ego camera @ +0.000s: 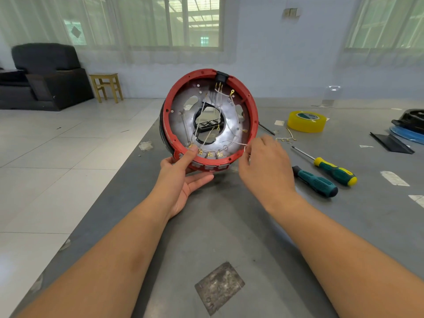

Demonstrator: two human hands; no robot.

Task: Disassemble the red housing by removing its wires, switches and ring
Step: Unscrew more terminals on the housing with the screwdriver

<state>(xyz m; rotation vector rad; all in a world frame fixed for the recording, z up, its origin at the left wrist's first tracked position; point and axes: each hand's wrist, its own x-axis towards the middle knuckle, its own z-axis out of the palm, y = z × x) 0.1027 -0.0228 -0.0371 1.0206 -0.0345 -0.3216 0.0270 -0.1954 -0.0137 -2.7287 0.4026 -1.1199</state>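
Observation:
The round red housing (251, 115) stands tilted on its edge above the grey table, its open inside facing me. A silver plate (183, 120) with a central hole lines it. White wires (231, 141) with gold terminals cross the plate, and a black connector (222, 77) sits at the top rim. Grey switches (210, 166) line the bottom rim. My left hand (183, 180) grips the bottom rim, thumb on the inside edge. My right hand (267, 164) pinches a white wire at the lower right rim.
Two green-handled screwdrivers (317, 182) (335, 172) lie right of my right hand. A small loose wire piece (286, 138) and a yellow tape roll (307, 121) lie behind them. Black and blue parts (410, 127) sit at the far right. The table's left edge drops to tiled floor.

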